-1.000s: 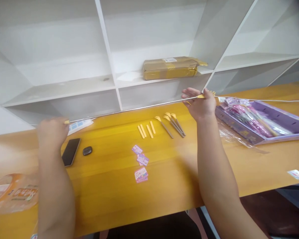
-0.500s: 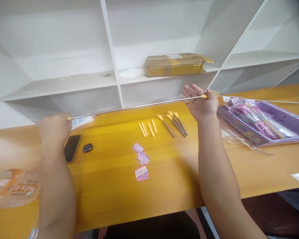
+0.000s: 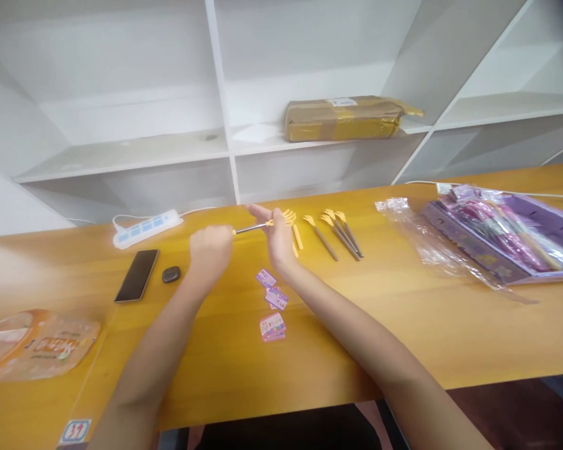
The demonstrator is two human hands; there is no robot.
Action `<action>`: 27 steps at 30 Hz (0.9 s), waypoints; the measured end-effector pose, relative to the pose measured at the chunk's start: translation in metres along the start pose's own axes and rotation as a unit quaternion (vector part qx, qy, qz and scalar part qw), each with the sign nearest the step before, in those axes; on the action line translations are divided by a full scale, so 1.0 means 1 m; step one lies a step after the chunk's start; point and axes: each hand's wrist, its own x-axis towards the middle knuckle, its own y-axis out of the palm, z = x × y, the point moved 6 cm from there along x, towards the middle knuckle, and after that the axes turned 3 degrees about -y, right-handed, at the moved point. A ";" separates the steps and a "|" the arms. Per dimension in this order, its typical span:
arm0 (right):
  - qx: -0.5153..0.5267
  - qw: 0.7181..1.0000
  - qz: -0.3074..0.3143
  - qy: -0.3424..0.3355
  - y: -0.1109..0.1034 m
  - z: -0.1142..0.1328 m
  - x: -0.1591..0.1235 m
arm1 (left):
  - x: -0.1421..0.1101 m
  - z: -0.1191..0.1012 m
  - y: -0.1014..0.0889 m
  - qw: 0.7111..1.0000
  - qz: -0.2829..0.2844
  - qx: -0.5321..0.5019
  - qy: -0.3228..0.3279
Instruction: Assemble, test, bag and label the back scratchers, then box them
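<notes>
Between my two hands is a telescopic back scratcher point(image 3: 250, 229), its metal rod now short, with a yellow claw head. My left hand point(image 3: 210, 251) is closed in a fist round the handle end, which it mostly hides. My right hand point(image 3: 278, 242) pinches the rod just below the claw under its thumb, the other fingers stretched out. Beneath the right hand, pale yellow handle sticks point(image 3: 298, 237) lie partly hidden. To their right lie several short rods with yellow claw heads point(image 3: 342, 234). Pink and purple cards point(image 3: 276, 299) lie on the table in front of the hands.
At right, a purple box point(image 3: 488, 250) holds wrapped pink items, with clear plastic wrap point(image 3: 443, 259) beside it. On the left are a phone point(image 3: 137, 275), a small black case point(image 3: 171, 274), a power strip point(image 3: 147, 229) and an orange bag point(image 3: 60, 344). A taped carton point(image 3: 344, 119) sits on the shelf.
My hands have come together from far apart, and the back scratcher's rod has collapsed from long to short. The right hand moved left, the left hand moved right.
</notes>
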 end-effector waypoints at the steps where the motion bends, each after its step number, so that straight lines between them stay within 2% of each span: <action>1: 0.011 1.000 0.002 0.006 -0.001 0.000 0.001 | 0.000 0.004 -0.001 1.000 -0.005 0.001 -0.001; 6: 0.039 0.999 0.012 0.024 -0.004 -0.002 0.004 | -0.001 0.009 -0.007 1.000 -0.010 0.001 0.004; 16: 0.032 0.999 0.012 0.034 -0.007 -0.009 0.005 | -0.001 0.007 -0.002 1.000 -0.004 -0.007 0.000; 20: 0.038 0.998 0.019 0.035 -0.009 -0.010 0.007 | 0.001 0.007 -0.004 1.000 0.014 0.005 0.001; 25: 0.037 0.998 -0.014 0.051 -0.018 -0.011 0.015 | 0.009 0.007 -0.005 0.999 0.051 0.002 -0.012; 27: 0.037 0.997 -0.041 0.052 -0.032 -0.006 0.026 | 0.015 0.019 -0.010 0.998 0.055 0.011 -0.031</action>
